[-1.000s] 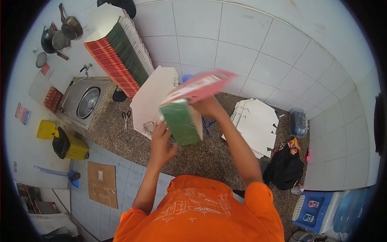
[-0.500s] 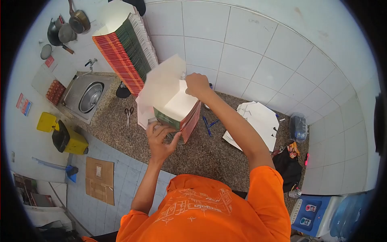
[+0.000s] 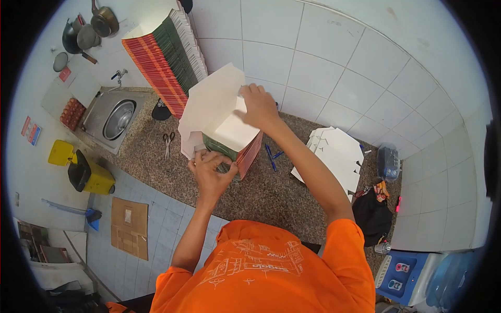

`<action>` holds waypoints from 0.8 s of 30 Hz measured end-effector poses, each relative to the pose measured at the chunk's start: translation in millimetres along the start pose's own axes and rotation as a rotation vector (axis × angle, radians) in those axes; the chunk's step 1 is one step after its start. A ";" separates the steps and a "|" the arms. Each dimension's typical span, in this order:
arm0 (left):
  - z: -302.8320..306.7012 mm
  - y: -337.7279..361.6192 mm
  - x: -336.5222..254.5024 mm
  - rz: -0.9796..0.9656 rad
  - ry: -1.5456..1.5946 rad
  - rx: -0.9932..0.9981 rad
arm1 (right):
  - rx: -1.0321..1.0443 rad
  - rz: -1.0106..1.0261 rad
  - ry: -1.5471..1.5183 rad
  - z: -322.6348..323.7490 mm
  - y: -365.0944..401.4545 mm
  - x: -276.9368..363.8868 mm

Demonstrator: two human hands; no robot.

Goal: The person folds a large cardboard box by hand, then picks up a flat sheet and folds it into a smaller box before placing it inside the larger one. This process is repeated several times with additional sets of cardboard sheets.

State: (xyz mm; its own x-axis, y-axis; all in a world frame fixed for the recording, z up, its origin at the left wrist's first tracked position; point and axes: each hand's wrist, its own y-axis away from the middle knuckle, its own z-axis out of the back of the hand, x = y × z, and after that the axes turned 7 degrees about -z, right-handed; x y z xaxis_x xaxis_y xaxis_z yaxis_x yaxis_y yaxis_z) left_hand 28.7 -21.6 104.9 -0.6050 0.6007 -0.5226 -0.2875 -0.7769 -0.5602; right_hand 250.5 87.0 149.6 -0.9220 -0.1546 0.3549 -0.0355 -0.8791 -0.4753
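Note:
A paper food box (image 3: 241,127), white inside with a green and red outside, stands with its flaps up on the granite counter. Layered red edges below its rim look like more boxes nested under it. My left hand (image 3: 211,172) grips the near left corner, thumb and fingers against the green side. Over the far right corner is my right hand (image 3: 259,108), its thumb spread from the fingers and reaching over the box's inside. Whether that hand touches the wall is hard to tell. Behind rises a tall stack of nested red and green boxes (image 3: 164,62).
Flat white box blanks (image 3: 334,159) lie to the right, beside blue pens (image 3: 271,158). Scissors (image 3: 167,145) rest left of the box. Further left is a steel sink (image 3: 116,125). A black cloth bag (image 3: 372,216) and a plastic container (image 3: 388,161) sit at the right end.
My right hand has loosened from a closed grip at the far rim, its fingers now apart. My left hand stays at the near corner, its fingers slightly shifted.

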 end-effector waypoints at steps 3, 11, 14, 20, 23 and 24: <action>-6.7 3.5 -0.2 -0.034 -0.050 -0.070 | 0.737 0.147 -0.501 29.6 33.4 28.9; -0.9 10.0 4.3 -0.028 -0.064 -0.140 | 0.696 0.222 -0.127 40.6 78.3 40.2; -5.1 12.1 21.6 0.025 -0.013 -0.072 | 0.637 0.155 -0.044 40.1 66.7 66.4; -13.5 10.8 25.5 0.133 -0.019 -0.040 | 0.353 0.039 -0.043 -11.7 57.4 101.3; -12.5 6.6 23.2 0.214 -0.041 -0.066 | 0.359 0.102 -0.076 -26.0 59.6 100.1; -15.3 7.4 22.3 0.223 -0.044 -0.063 | 0.343 0.136 -0.083 -27.5 60.6 100.3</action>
State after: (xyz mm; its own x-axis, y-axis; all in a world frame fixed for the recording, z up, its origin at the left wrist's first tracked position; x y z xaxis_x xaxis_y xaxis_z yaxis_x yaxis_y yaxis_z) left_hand 24.4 -11.1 79.3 -0.6805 0.4059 -0.6100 -0.0973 -0.8752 -0.4739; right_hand 145.3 30.6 134.3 -0.8746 -0.3038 0.3779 0.2291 -0.9458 -0.2300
